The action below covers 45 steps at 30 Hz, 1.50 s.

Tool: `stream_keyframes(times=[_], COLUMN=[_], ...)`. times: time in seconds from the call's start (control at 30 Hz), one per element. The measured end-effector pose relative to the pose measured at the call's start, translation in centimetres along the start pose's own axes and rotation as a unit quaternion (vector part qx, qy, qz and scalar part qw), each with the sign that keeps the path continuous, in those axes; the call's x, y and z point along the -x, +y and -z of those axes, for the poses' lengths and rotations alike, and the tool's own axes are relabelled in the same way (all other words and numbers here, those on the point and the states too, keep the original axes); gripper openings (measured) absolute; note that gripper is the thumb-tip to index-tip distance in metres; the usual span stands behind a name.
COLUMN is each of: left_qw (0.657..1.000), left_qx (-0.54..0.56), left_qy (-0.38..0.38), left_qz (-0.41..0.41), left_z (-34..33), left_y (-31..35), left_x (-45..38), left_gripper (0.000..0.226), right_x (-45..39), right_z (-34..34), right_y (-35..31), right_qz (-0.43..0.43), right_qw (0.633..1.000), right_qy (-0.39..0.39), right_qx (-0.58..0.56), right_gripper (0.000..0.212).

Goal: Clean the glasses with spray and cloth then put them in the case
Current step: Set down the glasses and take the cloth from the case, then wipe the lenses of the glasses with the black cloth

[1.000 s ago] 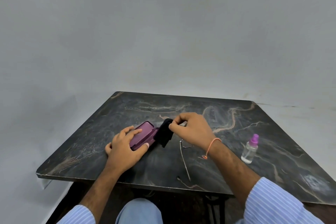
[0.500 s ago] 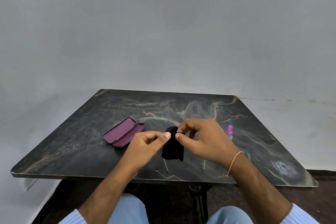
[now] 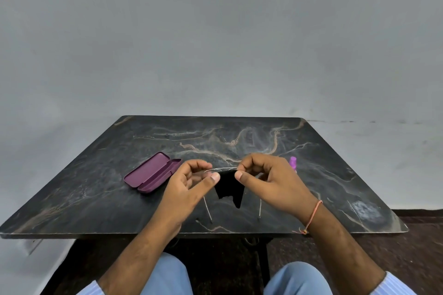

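Observation:
Thin wire-framed glasses (image 3: 221, 169) are held up above the dark marble table (image 3: 323, 187), their arms pointing down toward me. My left hand (image 3: 189, 184) pinches the left side of the frame. My right hand (image 3: 268, 179) pinches the right side together with a black cloth (image 3: 229, 188) that hangs down between the hands. The purple case (image 3: 152, 172) lies open on the table to the left of my left hand. The spray bottle's pink cap (image 3: 293, 161) shows just beyond my right hand; its body is hidden.
The table's front edge (image 3: 96, 232) runs close to my knees. A plain grey wall (image 3: 215, 43) stands behind the table. Dark floor shows to the right of it.
My left hand left the case and came to the glasses. Both hands now hold the frame spread wide, with the cloth hanging unfolded from my right hand. The view has shifted to centre on the table.

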<state>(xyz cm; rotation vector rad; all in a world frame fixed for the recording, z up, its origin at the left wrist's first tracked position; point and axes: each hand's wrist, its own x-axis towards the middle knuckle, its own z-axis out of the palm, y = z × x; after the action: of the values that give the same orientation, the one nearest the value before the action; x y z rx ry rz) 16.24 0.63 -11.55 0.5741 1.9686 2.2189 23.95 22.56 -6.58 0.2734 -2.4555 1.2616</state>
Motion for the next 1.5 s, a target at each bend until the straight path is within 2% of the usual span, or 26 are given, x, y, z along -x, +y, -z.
stream_keyframes(times=[0.1,0.17,0.27,0.37,0.47,0.53,0.63,0.73,0.87,1.0,1.07,1.1,1.17,1.23,1.33,1.5], left_qw=[0.997,0.992,0.993,0.995,0.996,0.994,0.992,0.990,0.991,0.982,0.956,0.929,0.852,0.787,0.750,0.729], left_qx=[-0.014,-0.054,-0.060,-0.045,-0.037,-0.043,-0.064,-0.084,-0.083,-0.158,-0.265,-0.340,-0.481,-0.555,-0.582,-0.564], left_qy=[-0.077,-0.112,-0.103,-0.084,-0.083,-0.093,-0.107,-0.114,-0.109,-0.101,-0.098,-0.091,-0.096,-0.134,-0.174,-0.194], left_qz=[-0.008,-0.017,-0.018,-0.004,0.017,0.026,0.026,0.011,-0.009,-0.031,-0.083,-0.119,-0.185,-0.232,-0.262,-0.337], left_z=[0.6,0.7,0.4,0.3,0.2,0.1,-0.3,-0.5,-0.2,0.9,2.3,3.2,4.9,6.2,7.0,7.6], left_y=[0.6,0.9,0.9,1.0,1.0,1.1,1.3,1.5,1.5,1.0,0.5,0.1,-0.4,-1.0,-2.0,-3.3], left_x=[-0.4,-0.6,-0.8,-1.0,-1.1,-1.1,-1.2,-1.5,-2.0,-3.1,-3.9,-4.3,-5.3,-6.4,-7.3,-8.0], left_gripper=[0.061,0.053,0.027,0.022,0.015,0.018,0.020,0.010,0.009,0.010,0.021,0.029,0.043,0.048,0.044,0.025], right_x=[-0.1,-0.3,-0.4,-0.2,0.1,0.3,0.6,0.7,0.8,1.1,1.3,1.4,1.6,2.0,2.7,4.0], right_z=[-0.1,-0.1,0.2,0.9,1.0,0.5,-0.6,-1.6,-2.2,-2.0,-1.6,-1.3,-0.8,-0.2,0.5,1.4], right_y=[-0.1,-0.1,0.1,0.6,0.9,0.7,0.7,0.7,0.9,1.4,1.6,1.7,1.8,2.0,2.2,2.2], right_qz=[-0.010,-0.016,-0.024,-0.053,-0.094,-0.140,-0.198,-0.210,-0.231,-0.252,-0.265,-0.270,-0.276,-0.281,-0.285,-0.277], right_qw=[0.999,0.998,0.996,0.993,0.980,0.956,0.922,0.911,0.903,0.900,0.894,0.890,0.882,0.876,0.871,0.874], right_qy=[-0.010,-0.001,-0.003,-0.007,0.014,0.020,-0.023,-0.059,-0.033,-0.014,0.008,0.022,0.043,0.060,0.080,0.089], right_qx=[-0.044,-0.064,-0.081,-0.103,-0.172,-0.257,-0.333,-0.349,-0.361,-0.355,-0.362,-0.367,-0.380,-0.388,-0.392,-0.390], right_gripper=[0.007,0.006,0.005,0.007,0.015,0.028,0.042,0.038,0.035,0.038,0.038,0.037,0.035,0.036,0.038,0.035])
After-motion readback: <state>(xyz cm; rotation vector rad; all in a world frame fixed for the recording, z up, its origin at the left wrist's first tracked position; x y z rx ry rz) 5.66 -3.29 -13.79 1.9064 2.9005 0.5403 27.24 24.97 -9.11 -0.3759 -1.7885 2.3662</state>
